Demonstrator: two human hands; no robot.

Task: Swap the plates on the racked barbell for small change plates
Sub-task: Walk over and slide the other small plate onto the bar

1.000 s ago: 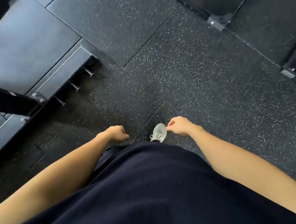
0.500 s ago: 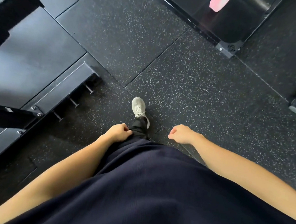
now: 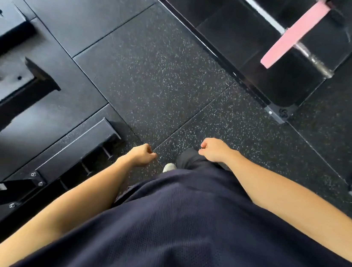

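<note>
Left hand (image 3: 142, 154) hangs low near the body, fingers loosely curled, holding nothing. Right hand (image 3: 213, 149) likewise: loose curl, nothing in it, knuckles toward the floor. Both forearms bare, reaching down past a dark navy mesh shirt (image 3: 179, 234) that fills the near part of the view.

Between the hands: a dark trouser leg (image 3: 187, 159) and the toe of a pale grey shoe (image 3: 169, 167), just showing past the shirt hem.

Underfoot, black rubber floor tiles (image 3: 156, 74) flecked with white, seams running diagonally.

Left side: black steel rack base (image 3: 75, 144) bolted at its joints, short storage pegs (image 3: 107, 152) sticking out along its edge toward the floor tiles. Smooth black platform (image 3: 64, 6) beyond it, blurred.

Far right: barbell (image 3: 260, 10), steel shaft and sleeve, carrying one pink plate (image 3: 295, 34) seen edge-on, well apart from both hands. Bar hangs above a glossy black platform with a metal corner bracket (image 3: 279, 112). Whether a collar sits outside the plate: cannot tell.
</note>
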